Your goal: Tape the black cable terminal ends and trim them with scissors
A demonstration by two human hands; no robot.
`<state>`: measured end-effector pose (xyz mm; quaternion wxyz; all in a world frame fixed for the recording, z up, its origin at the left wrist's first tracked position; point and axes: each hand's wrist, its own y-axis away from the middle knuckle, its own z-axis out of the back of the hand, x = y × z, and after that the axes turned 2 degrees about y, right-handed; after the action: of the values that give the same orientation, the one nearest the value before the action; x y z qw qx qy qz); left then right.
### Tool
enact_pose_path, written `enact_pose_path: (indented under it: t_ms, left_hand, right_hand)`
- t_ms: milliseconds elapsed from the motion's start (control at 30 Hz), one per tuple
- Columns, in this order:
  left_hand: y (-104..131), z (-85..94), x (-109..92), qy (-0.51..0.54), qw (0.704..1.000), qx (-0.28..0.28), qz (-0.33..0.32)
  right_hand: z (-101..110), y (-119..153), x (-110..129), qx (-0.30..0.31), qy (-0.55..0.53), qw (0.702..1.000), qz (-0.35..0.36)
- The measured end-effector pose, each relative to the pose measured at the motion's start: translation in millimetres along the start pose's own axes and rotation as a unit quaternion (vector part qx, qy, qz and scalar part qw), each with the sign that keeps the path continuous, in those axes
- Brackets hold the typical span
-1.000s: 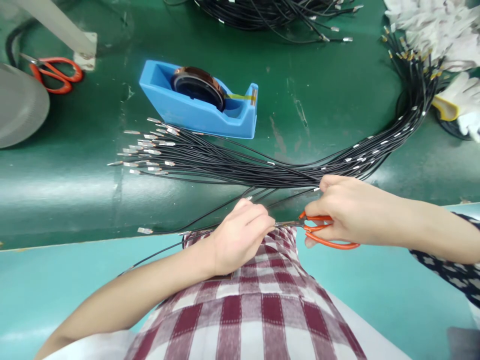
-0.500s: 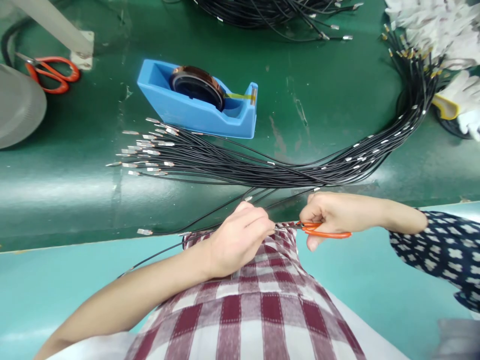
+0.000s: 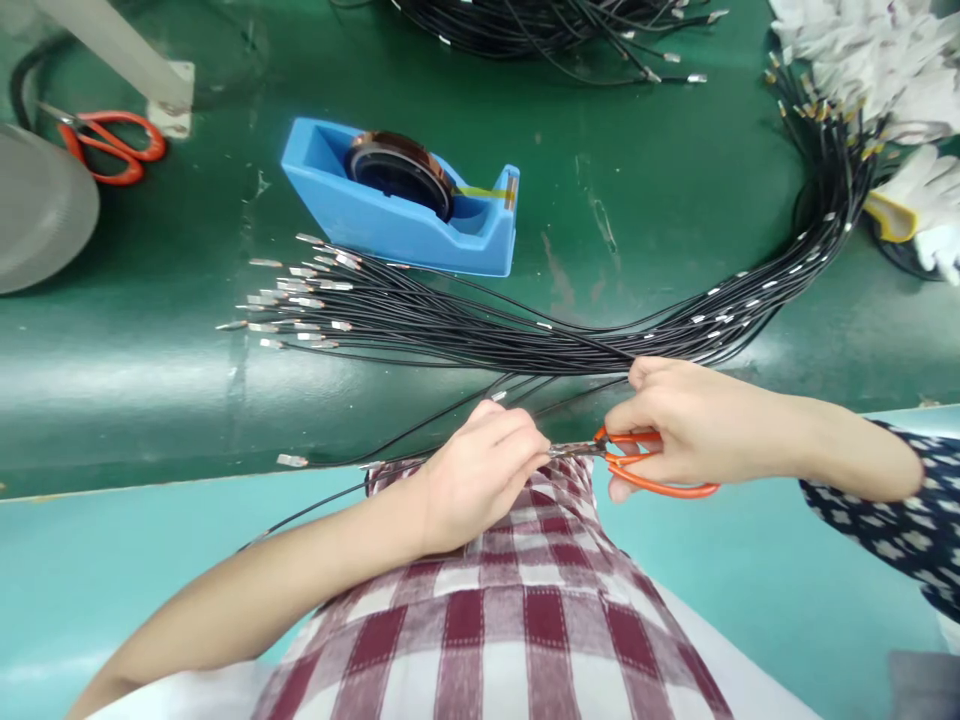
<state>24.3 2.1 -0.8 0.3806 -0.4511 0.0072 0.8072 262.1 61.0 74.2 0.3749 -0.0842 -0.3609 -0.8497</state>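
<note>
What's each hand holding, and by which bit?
The right hand holds scissors by their orange handles; the left hand holds black cable, its fingers hiding exactly where.

Tabletop (image 3: 300, 70) open behind tape dispenser (image 3: 390, 225); cable bundle (image 3: 487, 340) (seemingly low) bars front.

The dispenser (image 3: 405, 235) is plain blue, and the roll (image 3: 391, 143) in it is brown and black, with a yellow strip (image 3: 484, 192). Under the dispenser, the table (image 3: 637, 180) is dark green. Below the dispenser, the cables (image 3: 480, 340) are black with white marks, the near scissors (image 3: 631, 459) have orange handles, and the apron (image 3: 525, 610) has checks of dark red and white. To the right of the dispenser, the gloves (image 3: 885, 70) are white, and the sleeve (image 3: 892, 515) is navy with white flower-like shapes.
</note>
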Motion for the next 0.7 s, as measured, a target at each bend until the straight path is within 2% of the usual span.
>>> enact_pose_path:
  t_ms: [200,367,433,500,567,633,700]
  left_hand:
    - [2.5,-0.3,1.3,-0.019,1.000,0.004,-0.011]
    - [4.1,-2.6,2.2,-0.012,1.000,0.000,-0.014]
    - [3.9,-2.4,2.8,-0.003,1.000,-0.011,-0.013]
    - [2.2,0.1,3.1,0.029,0.999,-0.039,0.010]
    - [-1.2,4.7,3.3,0.082,0.992,-0.075,0.065]
    - [-5.7,10.0,4.2,0.143,0.975,-0.110,0.129]
    - [-10.2,14.3,6.2,0.196,0.955,-0.140,0.173]
  right_hand:
    - [2.3,-2.0,4.5,0.055,-0.019,0.998,-0.039]
    - [-3.8,-3.1,2.9,0.030,-0.020,0.999,-0.031]
    - [-7.5,-2.9,-1.6,0.045,-0.071,0.996,-0.040]
    - [-9.7,-2.1,-8.2,0.087,-0.188,0.976,-0.063]
    - [-9.3,-0.6,-14.8,0.103,-0.317,0.938,-0.092]
    - [-6.6,1.1,-18.6,0.072,-0.395,0.909,-0.116]
    - [-3.1,2.4,-18.0,0.026,-0.424,0.898,-0.115]
